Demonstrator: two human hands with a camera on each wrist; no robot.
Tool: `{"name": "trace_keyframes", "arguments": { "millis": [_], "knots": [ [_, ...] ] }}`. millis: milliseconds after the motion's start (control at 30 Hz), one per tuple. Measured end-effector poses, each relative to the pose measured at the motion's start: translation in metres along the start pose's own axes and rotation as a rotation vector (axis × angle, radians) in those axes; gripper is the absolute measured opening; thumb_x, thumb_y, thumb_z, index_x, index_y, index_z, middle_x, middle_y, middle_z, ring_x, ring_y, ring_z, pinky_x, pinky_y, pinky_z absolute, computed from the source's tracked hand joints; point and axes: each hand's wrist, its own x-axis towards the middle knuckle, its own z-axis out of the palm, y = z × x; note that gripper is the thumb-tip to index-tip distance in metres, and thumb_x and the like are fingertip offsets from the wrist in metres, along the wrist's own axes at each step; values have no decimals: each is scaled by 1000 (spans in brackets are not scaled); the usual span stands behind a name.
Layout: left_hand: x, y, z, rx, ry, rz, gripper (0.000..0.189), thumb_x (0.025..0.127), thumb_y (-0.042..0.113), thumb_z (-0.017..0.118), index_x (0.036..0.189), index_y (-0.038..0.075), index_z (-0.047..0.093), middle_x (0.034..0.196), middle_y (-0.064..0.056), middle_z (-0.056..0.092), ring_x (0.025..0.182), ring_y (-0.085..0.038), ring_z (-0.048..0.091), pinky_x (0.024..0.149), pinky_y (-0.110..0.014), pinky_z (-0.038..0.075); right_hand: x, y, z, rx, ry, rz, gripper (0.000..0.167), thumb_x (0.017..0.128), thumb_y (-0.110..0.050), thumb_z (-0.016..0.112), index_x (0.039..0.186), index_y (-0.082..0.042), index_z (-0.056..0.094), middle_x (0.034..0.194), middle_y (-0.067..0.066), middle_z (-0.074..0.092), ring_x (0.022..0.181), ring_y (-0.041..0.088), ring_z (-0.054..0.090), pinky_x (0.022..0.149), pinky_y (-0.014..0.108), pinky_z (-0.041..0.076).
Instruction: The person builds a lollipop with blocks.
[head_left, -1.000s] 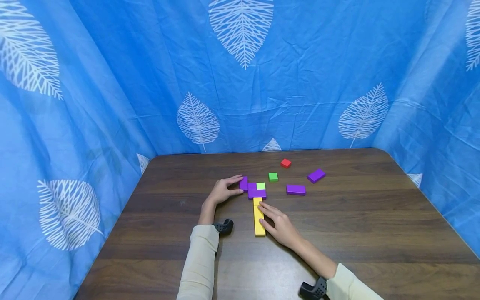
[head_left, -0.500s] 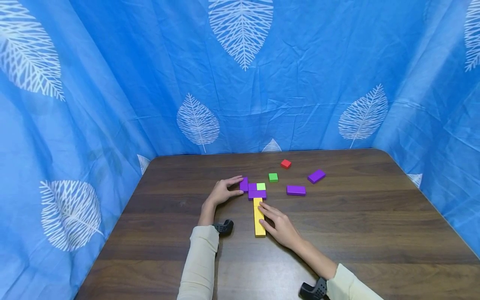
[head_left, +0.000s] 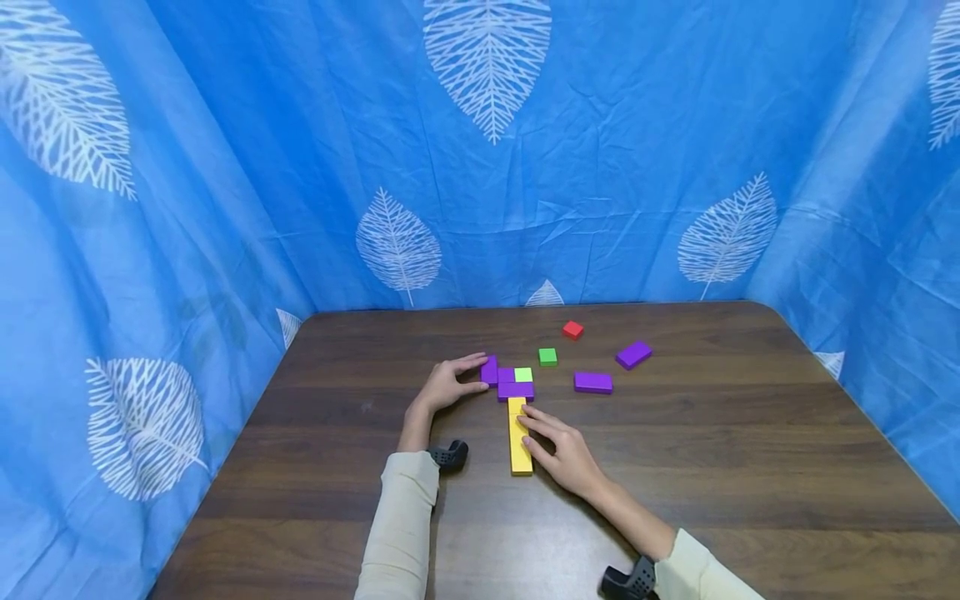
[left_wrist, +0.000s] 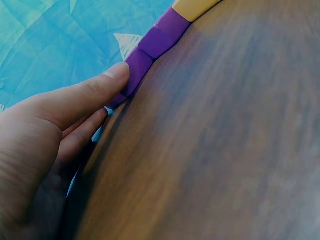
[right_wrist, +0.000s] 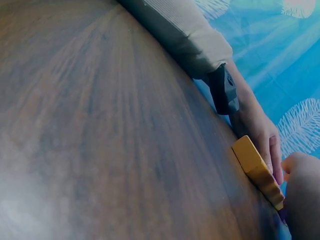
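In the head view my left hand [head_left: 441,387] has its thumb and fingers at the near and far ends of a purple block [head_left: 490,372], pinching it. In the left wrist view the thumb lies against that purple block [left_wrist: 138,67]. Beside it, touching, are a small purple block [head_left: 506,375], a light green block [head_left: 523,375] and a wider purple block [head_left: 515,390]. A row of yellow blocks [head_left: 520,457] runs from there toward the person. My right hand [head_left: 564,457] rests its extended fingers and thumb along the row's right side, partly covering it.
Loose on the dark wooden table [head_left: 712,467] lie a green block [head_left: 547,357], a red block [head_left: 573,330], a purple block [head_left: 593,382] and an angled purple block [head_left: 633,355]. A blue leaf-print curtain [head_left: 630,150] hangs behind and at both sides.
Both hands and the blocks keep their places. The whole head view shifts very slightly.
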Motion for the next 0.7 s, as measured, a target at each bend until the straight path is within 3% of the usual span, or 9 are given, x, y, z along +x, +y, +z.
{"name": "trace_keyframes", "arguments": {
  "millis": [167,333,467,500,700],
  "knots": [
    [0,1,1,4,-6,-9,52,81,37,70,129,23,56,136,3,48,127,-19,40,104,-40,33,7,1,-6,21,29,2,28,85,-10,66,112,-4,66,122,10,60,111,24,56,91,42,45],
    [-2,1,2,7,-14,-12,52,81,36,69,130,24,56,136,4,48,128,-19,39,104,-40,32,25,8,-21,-1,4,33,25,86,-13,66,110,-8,67,115,4,64,107,21,59,90,40,46],
    [-2,2,2,4,-15,-5,51,82,36,69,130,24,55,136,3,48,128,-20,39,104,-40,32,47,26,-34,-30,12,59,25,85,-15,67,109,-8,68,109,5,66,103,22,61,88,40,48],
    [-2,2,2,2,-11,-2,51,82,35,69,130,23,55,136,3,48,128,-20,40,104,-41,32,53,31,-37,-27,19,72,25,85,-15,67,108,-8,68,108,5,66,95,23,63,83,40,50],
    [-2,3,0,11,-4,-2,51,82,35,69,130,23,56,136,3,48,128,-20,40,104,-41,33,86,64,-46,-27,33,191,26,83,-13,70,108,-7,68,106,8,67,94,27,63,80,44,50]
  ]
}}
